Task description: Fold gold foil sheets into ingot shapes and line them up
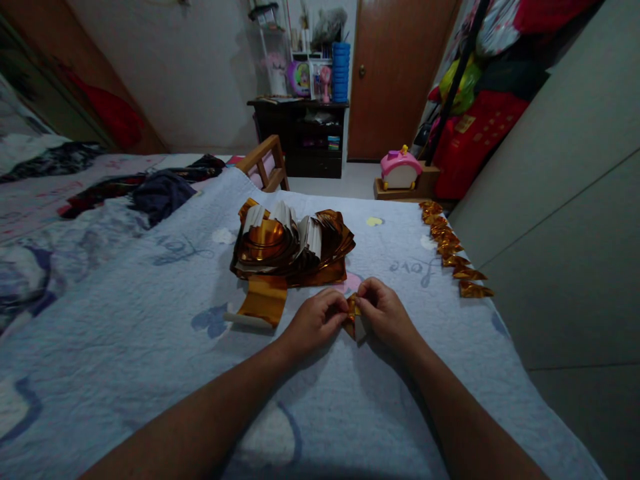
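Note:
Between my two hands is a small piece of gold foil paper (353, 319), folded to a point at its lower end, with a pale underside showing. My left hand (320, 319) pinches its left edge between thumb and fingers. On the other side, my right hand (385, 310) grips the upper right edge with thumb and forefinger. A single curled gold foil sheet (265, 303) lies left of my left hand. Behind it sits a thick, loosely fanned stack of gold foil paper (295, 250) with white backs. Several folded gold foil pieces (445, 243) form a row along the bed's right edge.
A light blue patterned bedsheet (175, 360) covers the surface under my hands. Dark clothes (163, 193) lie to the left. Beyond the bed are a wooden chair (270, 163), a dark cabinet (300, 133), a pink toy (401, 167) and a brown door (400, 87). A pale cabinet (565, 253) stands at right.

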A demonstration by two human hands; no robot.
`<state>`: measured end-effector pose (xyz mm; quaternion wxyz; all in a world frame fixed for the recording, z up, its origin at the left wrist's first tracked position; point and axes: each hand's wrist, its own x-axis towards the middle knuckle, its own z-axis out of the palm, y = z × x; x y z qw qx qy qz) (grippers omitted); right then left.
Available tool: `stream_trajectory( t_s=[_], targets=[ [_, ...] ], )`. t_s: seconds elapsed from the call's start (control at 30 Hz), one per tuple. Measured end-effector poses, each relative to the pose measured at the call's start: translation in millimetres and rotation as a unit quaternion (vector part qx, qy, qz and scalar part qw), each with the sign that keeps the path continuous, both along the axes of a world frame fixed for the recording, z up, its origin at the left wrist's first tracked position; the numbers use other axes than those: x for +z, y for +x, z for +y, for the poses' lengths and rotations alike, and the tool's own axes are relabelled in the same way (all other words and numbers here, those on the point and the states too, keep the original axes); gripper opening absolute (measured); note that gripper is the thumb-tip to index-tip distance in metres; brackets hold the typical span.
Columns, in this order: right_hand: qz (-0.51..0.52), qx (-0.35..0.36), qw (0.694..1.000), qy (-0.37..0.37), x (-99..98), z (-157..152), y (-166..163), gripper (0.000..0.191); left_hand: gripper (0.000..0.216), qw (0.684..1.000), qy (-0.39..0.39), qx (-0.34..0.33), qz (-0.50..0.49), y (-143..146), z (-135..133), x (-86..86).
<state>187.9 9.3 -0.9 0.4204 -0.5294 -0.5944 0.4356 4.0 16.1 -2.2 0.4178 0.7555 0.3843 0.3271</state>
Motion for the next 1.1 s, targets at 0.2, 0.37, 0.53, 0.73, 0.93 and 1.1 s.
stream_trajectory(
  t_s=[0.2, 0.37, 0.53, 0.73, 0.93, 1.1],
  targets=[
    [0.078, 0.007, 0.996, -0.035, 5.7, -6, -4, 0.008, 0.013, 0.971, -0.181, 0.037, -0.153, 1, 2, -1.4],
    [0.088, 0.029, 0.995, -0.042, 11.8, -6, -2, 0.011, 0.017, 0.963, -0.191, 0.078, -0.176, 0, 4, 0.6],
    [0.052, 0.052, 0.997, -0.030, 11.0, -7, 6, 0.013, 0.018, 0.959, -0.204, 0.081, -0.177, -1, 5, 2.5],
    [-0.083, 0.057, 0.988, 0.114, 13.1, -12, 12, 0.040, 0.019, 0.957, -0.214, 0.056, -0.185, -3, 8, 1.6],
    [-0.177, 0.117, 0.958, 0.194, 7.4, -11, 13, 0.022, 0.016, 0.975, -0.178, 0.038, -0.125, -4, 9, -1.0],
    [-0.270, 0.155, 0.927, 0.208, 1.2, -13, 14, 0.023, 0.012, 0.994, -0.094, 0.039, -0.037, -6, 10, -2.9]
  ],
)
